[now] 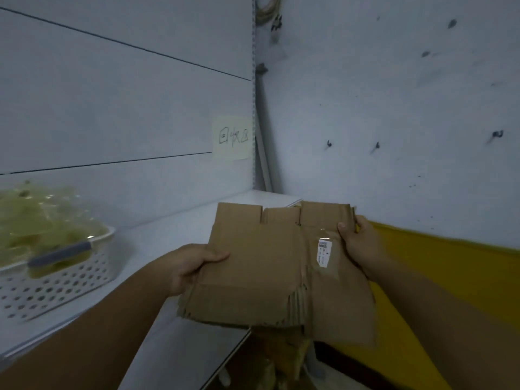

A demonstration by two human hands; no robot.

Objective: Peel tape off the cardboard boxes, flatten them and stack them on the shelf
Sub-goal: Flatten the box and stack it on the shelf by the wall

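A stack of several flattened brown cardboard boxes (253,266) is held level over the right end of the white shelf (174,237). My left hand (194,267) grips the stack's left edge, thumb on top. My right hand (358,243) grips the far right corner, thumb on top. The top box carries a small white label (324,253) under a patch of clear tape. The lower edges of the stack fan out slightly.
A white perforated basket (64,280) with crumpled yellowish tape or plastic stands on the shelf at the left. A handwritten paper note (232,137) is stuck to the shelf's back panel. The grey wall with a yellow lower band (450,277) lies to the right.
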